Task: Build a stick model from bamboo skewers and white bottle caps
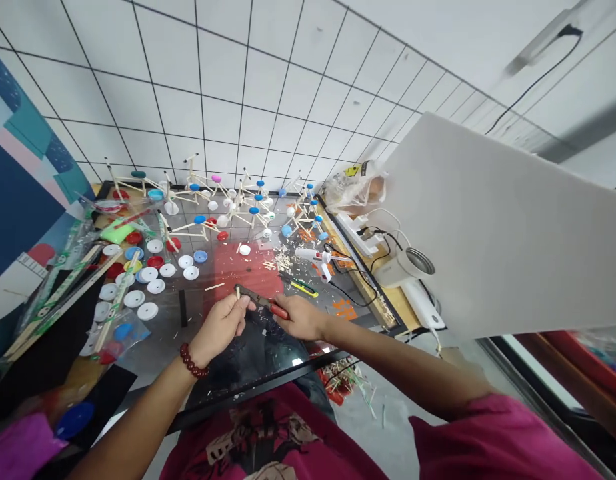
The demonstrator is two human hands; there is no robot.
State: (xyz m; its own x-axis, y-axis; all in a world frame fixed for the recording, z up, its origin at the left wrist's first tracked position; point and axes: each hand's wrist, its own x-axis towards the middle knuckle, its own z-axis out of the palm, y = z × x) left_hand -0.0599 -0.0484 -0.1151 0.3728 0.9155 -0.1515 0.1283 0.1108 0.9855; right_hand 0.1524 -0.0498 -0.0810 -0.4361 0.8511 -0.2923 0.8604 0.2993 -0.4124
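One dark, glossy tabletop point(163, 337) stands before us against a white tiled wall point(223, 80), with a red patch point(233, 265) near its middle and pale wood shavings point(285, 259) strewn beside that. Along the back we see several stick-and-cap models point(255, 211), and on the left lie many loose caps point(148, 311), mostly white, some blue, red or yellow. To the right of the patch we find a yellow cutter point(304, 288) and a white glue gun point(312, 255), near a white power strip point(355, 232). A clear bag point(355, 193) at the back right holds something brownish that we cannot make out; a plastic pouch point(138, 328) at the left holds blue and red pieces; below the near edge, a red container point(335, 398) is heaped with sticks. Above the tabletop our left hand point(227, 320) pinches a short stick point(238, 293), and our right hand point(299, 319) is clamped round the red-handled pliers point(261, 301), their tip at the stick's upper end.
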